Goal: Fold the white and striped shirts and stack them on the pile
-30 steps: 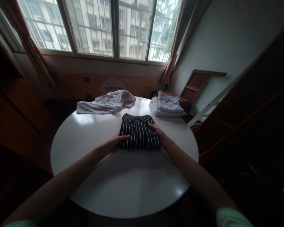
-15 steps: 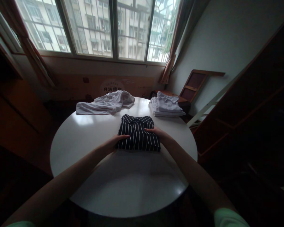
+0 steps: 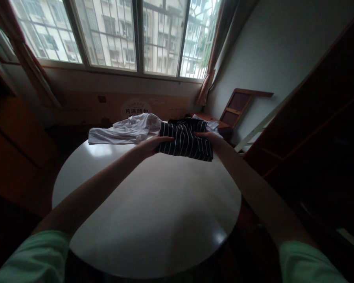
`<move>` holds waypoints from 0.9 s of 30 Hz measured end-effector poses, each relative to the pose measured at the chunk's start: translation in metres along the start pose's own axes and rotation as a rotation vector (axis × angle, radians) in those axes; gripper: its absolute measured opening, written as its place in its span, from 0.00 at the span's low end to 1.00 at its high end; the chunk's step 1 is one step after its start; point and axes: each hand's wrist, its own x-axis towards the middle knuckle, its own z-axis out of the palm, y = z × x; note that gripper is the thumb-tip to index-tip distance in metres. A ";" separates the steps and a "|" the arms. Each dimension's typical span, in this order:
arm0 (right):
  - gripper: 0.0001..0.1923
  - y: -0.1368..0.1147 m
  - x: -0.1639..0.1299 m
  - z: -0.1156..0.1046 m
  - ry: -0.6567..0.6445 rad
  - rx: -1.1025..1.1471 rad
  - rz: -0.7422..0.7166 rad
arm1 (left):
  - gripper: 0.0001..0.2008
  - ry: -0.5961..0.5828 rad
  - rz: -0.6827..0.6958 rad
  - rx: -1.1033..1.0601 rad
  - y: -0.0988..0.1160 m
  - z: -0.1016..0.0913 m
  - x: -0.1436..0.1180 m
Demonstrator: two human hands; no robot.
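Observation:
A folded black shirt with white stripes [image 3: 184, 141] is held by its two sides over the far part of the table. My left hand [image 3: 155, 144] is closed on its left edge, thumb on top and fingers underneath. On the opposite edge my right hand [image 3: 211, 139] grips in the same way. Behind the shirt, at its right, a stack of white folded clothes [image 3: 212, 125] shows only in part. To the left lies a loosely laid white garment [image 3: 125, 131], close to the shirt.
The round white table [image 3: 153, 204] fills the middle of the view. Beyond its far right edge stands a wooden chair [image 3: 237, 106] by the wall. A barred window [image 3: 112, 35] and curtains are at the back. Dark wooden furniture [image 3: 306, 118] rises at the right.
Both hands have lifted the striped shirt off the table and carried it away from me and to the right. It now hides most of the white stack.

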 end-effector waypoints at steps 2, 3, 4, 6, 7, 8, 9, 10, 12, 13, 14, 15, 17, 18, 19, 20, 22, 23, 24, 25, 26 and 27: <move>0.15 -0.017 0.010 -0.013 0.032 -0.033 -0.077 | 0.15 -0.019 0.070 0.003 0.008 0.008 0.023; 0.15 -0.025 0.016 -0.020 0.041 -0.052 -0.104 | 0.16 -0.022 0.101 0.006 0.011 0.012 0.035; 0.14 -0.032 0.021 -0.028 0.052 -0.073 -0.111 | 0.17 -0.029 0.130 0.008 0.013 0.017 0.047; 0.11 -0.045 0.031 -0.044 0.071 -0.109 -0.103 | 0.20 -0.057 0.184 0.003 0.016 0.026 0.070; 0.10 -0.050 0.035 -0.052 0.083 -0.124 -0.095 | 0.20 -0.078 0.209 -0.003 0.017 0.031 0.080; 0.09 -0.055 0.040 -0.060 0.096 -0.135 -0.093 | 0.21 -0.097 0.231 -0.007 0.017 0.036 0.090; 0.09 -0.059 0.043 -0.067 0.110 -0.142 -0.095 | 0.21 -0.115 0.248 -0.008 0.018 0.040 0.099; 0.08 -0.062 0.047 -0.074 0.124 -0.145 -0.098 | 0.20 -0.126 0.262 -0.006 0.018 0.044 0.108; 0.08 -0.067 0.054 -0.088 0.147 -0.139 -0.105 | 0.20 -0.134 0.276 0.007 0.017 0.052 0.126; 0.08 -0.068 0.058 -0.094 0.153 -0.133 -0.107 | 0.20 -0.134 0.280 0.014 0.016 0.055 0.134; 0.08 -0.069 0.061 -0.100 0.158 -0.124 -0.110 | 0.20 -0.134 0.285 0.018 0.014 0.058 0.143; 0.07 -0.069 0.064 -0.106 0.167 -0.117 -0.111 | 0.20 -0.135 0.289 0.021 0.012 0.061 0.151; 0.07 -0.070 0.071 -0.118 0.193 -0.110 -0.105 | 0.20 -0.136 0.292 0.023 0.008 0.066 0.167; 0.07 -0.069 0.073 -0.123 0.208 -0.109 -0.097 | 0.20 -0.134 0.291 0.022 0.006 0.069 0.175; 0.06 -0.068 0.076 -0.129 0.220 -0.110 -0.088 | 0.21 -0.133 0.288 0.021 0.004 0.071 0.182; 0.07 -0.067 0.079 -0.134 0.229 -0.111 -0.078 | 0.21 -0.131 0.283 0.020 0.001 0.074 0.189; 0.07 -0.065 0.084 -0.144 0.244 -0.113 -0.070 | 0.22 -0.135 0.280 0.016 -0.004 0.077 0.202; 0.07 -0.063 0.087 -0.150 0.251 -0.116 -0.068 | 0.23 -0.137 0.281 0.014 -0.007 0.077 0.209; 0.07 -0.061 0.091 -0.154 0.257 -0.121 -0.062 | 0.24 -0.140 0.284 0.013 -0.010 0.078 0.215; 0.07 -0.059 0.095 -0.159 0.262 -0.125 -0.055 | 0.25 -0.141 0.286 0.015 -0.014 0.077 0.221; 0.07 -0.058 0.099 -0.164 0.264 -0.127 -0.050 | 0.25 -0.139 0.289 0.019 -0.017 0.077 0.227; 0.07 -0.056 0.104 -0.168 0.264 -0.126 -0.051 | 0.26 -0.138 0.291 0.023 -0.020 0.076 0.233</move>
